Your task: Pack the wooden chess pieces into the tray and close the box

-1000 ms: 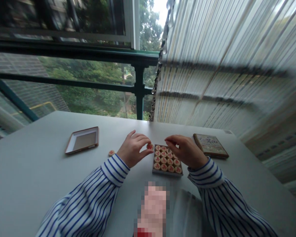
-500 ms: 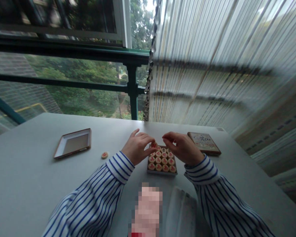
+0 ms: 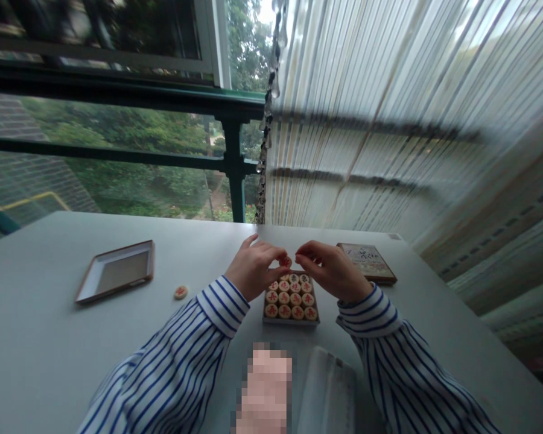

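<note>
My left hand (image 3: 257, 268) pinches a round Chinese chess piece (image 3: 285, 261) with a red character between thumb and forefinger, tilted above the far edge of a shallow box (image 3: 291, 322). Rows of Chinese chess pieces (image 3: 295, 298) fill the box, most marked in red and a few at the back in black. Just right of the held piece is my right hand (image 3: 332, 269), its fingers curled together; whether anything is in them is hidden. On the table left of my left hand lies a single red-marked piece (image 3: 181, 292).
An open box lid (image 3: 115, 271) lies at the left of the white table (image 3: 40, 325). A flat patterned box (image 3: 368, 263) sits at the back right. Near me is a clear plastic item (image 3: 328, 392). A string curtain (image 3: 335, 90) and green railing (image 3: 235, 163) stand behind.
The view has shifted slightly, so the table things sit further left. My right fingertips have come down closer to the piece, which my left hand still holds.
</note>
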